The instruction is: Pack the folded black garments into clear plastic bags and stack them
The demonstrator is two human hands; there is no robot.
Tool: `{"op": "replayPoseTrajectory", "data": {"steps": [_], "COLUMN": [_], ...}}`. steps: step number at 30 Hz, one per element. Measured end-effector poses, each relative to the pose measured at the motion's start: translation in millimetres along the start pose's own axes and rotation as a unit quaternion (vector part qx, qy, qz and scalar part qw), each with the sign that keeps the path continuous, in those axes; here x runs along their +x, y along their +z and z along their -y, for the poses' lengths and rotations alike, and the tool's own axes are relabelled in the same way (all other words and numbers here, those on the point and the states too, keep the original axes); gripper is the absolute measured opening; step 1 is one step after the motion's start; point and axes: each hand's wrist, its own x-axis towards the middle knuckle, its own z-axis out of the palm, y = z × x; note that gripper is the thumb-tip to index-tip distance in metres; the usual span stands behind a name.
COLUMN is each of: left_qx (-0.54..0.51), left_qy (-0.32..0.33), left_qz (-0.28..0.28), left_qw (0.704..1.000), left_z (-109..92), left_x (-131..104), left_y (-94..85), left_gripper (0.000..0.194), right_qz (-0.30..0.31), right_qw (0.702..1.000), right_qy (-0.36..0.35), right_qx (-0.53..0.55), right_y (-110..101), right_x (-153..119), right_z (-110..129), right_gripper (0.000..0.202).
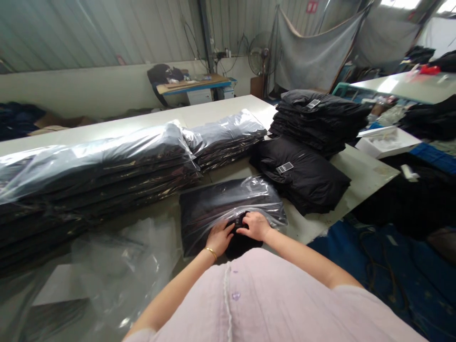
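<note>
A folded black garment in a clear plastic bag (213,204) lies on the table directly in front of me. Its near right part pokes out of the plastic as bare black fabric (244,245). My left hand (219,236) is at the bag's near edge, fingers bent onto the plastic and the fabric, a gold bangle on its wrist. Just to the right, my right hand (255,225) pinches the edge of the opening. A small dark label (238,222) shows between the two hands.
Bagged garments (107,156) are stacked at the left, with a smaller bagged stack (228,133) behind. Unbagged black garments (302,173) with tags lie at the right. Loose clear bags (142,256) cover the near left. A white box (388,141) stands beyond the table's right edge.
</note>
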Motion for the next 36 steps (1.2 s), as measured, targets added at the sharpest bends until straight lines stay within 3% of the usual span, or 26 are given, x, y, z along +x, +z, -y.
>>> {"op": "replayPoseTrajectory", "data": {"steps": [3,5,10,14,18,20,22,24,27,29,31,33,36], "left_qx": [-0.010,-0.009,-0.010,-0.025,-0.042,-0.045,-0.028,0.002,0.036,0.039,0.027,0.008,-0.020], "left_qy": [0.000,0.005,0.022,0.025,0.075,0.134,0.170,0.136,0.017,-0.014,0.007,0.067,0.165], "left_qz": [-0.009,-0.013,-0.015,-0.016,-0.036,-0.026,-0.036,-0.093,-0.171,-0.148,-0.097,-0.041,0.045], "left_qw": [1.000,1.000,1.000,0.999,0.996,0.990,0.984,0.986,0.984,0.988,0.995,0.997,0.985], "left_z": [-1.0,-2.0,-3.8,-3.3,-4.8,-8.7,-14.9,-21.5,-26.8,-25.3,-21.3,-17.8,-16.9], "left_x": [-1.1,-1.5,-4.3,-10.9,-24.1,-30.9,-33.6,-29.3,-11.8,-1.1,1.0,-7.6,-30.9], "left_y": [2.1,2.4,-0.2,-4.5,-13.2,-19.8,-27.3,-34.8,-44.8,-48.8,-48.9,-44.2,-31.4], "left_gripper": [0.041,0.043,0.042,0.039,0.036,0.036,0.036,0.037,0.045,0.033,0.025,0.032,0.026], "right_qz": [0.073,0.080,-0.011,-0.032,-0.054,-0.043,-0.025,-0.010,0.000,0.003,0.015,0.046,0.086], "right_qw": [0.996,0.995,0.996,0.992,0.998,0.997,0.995,0.996,0.996,0.996,0.996,0.996,0.994], "right_qy": [0.014,0.031,0.075,0.106,0.008,-0.063,-0.088,-0.082,-0.078,-0.073,-0.062,-0.046,-0.018], "right_qx": [-0.057,-0.058,-0.041,-0.060,-0.043,-0.031,-0.030,-0.035,-0.044,-0.051,-0.056,-0.063,-0.068], "right_y": [-3.9,-4.4,-3.3,6.8,25.7,35.5,43.3,48.1,49.2,48.0,47.7,49.3,54.2], "right_x": [-14.5,-14.6,7.1,13.0,-3.9,-13.9,-20.9,-24.2,-23.8,-21.0,-15.9,-9.0,0.3], "right_z": [1.1,3.0,7.0,4.9,4.3,5.4,6.6,7.6,8.6,8.7,7.9,6.1,1.6], "right_gripper": [0.036,0.023,0.022,0.028,0.028,0.033,0.039,0.045,0.049,0.053,0.055,0.057,0.060]}}
